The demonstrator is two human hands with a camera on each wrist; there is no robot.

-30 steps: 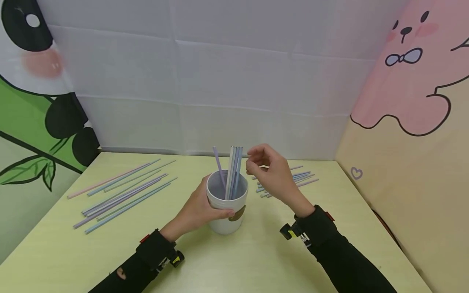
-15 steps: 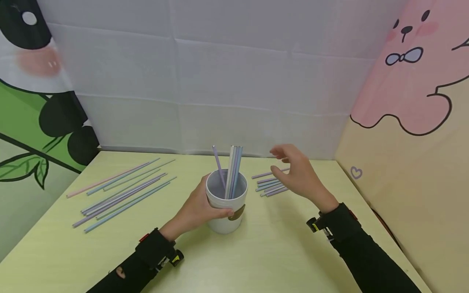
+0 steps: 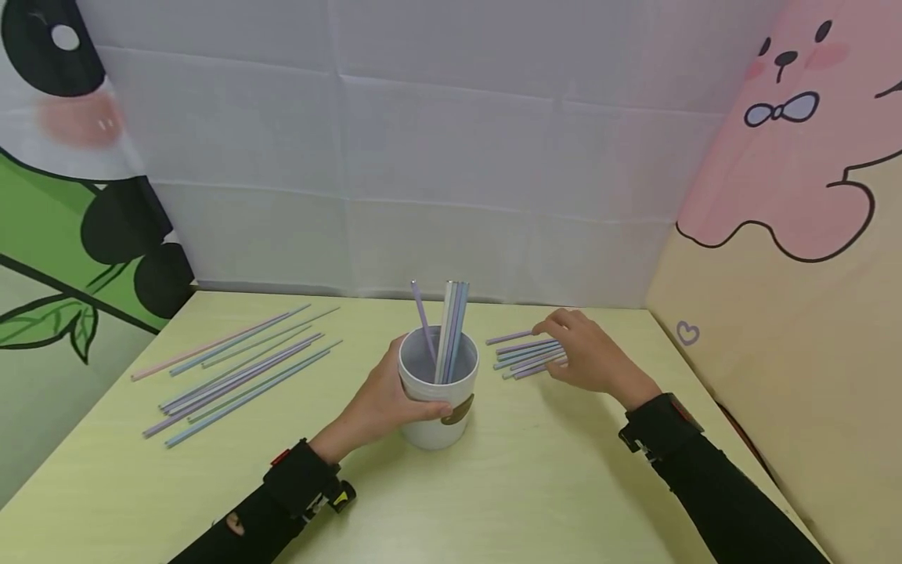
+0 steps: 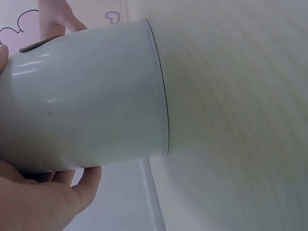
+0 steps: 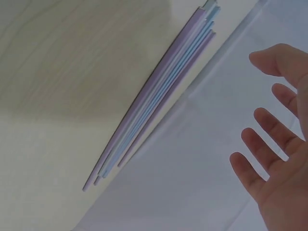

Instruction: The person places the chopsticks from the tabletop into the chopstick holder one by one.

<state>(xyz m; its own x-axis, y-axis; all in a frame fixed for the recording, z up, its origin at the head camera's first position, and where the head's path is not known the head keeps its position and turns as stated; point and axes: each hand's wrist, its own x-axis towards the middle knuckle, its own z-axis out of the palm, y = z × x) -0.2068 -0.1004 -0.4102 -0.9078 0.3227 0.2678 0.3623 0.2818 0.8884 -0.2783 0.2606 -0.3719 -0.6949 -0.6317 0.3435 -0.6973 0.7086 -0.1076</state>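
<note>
My left hand (image 3: 384, 403) grips a white cup (image 3: 426, 432) with a brown patch on its front, standing upright on the table. In the left wrist view the cup (image 4: 91, 96) lies sideways across the picture, fingers wrapped along its wall. Several pastel straws (image 3: 451, 333) stand in it, most bunched together, and a lone purple one (image 3: 422, 313) leans left. My right hand (image 3: 595, 356) reaches over a small pile of straws (image 3: 521, 362) to the cup's right. In the right wrist view, its fingers (image 5: 264, 144) are spread and hold nothing, beside the purple and blue straws (image 5: 154, 96).
More long straws (image 3: 239, 384) in pink, blue, green and purple lie slanted on the left of the pale yellow table (image 3: 423, 509). A white sheet (image 3: 437, 157) rises behind the table's back edge. Cartoon-printed panels flank both sides.
My right hand has moved right, away from the cup, then lowered over the right pile of straws. My left hand and the cup have stayed in place.
</note>
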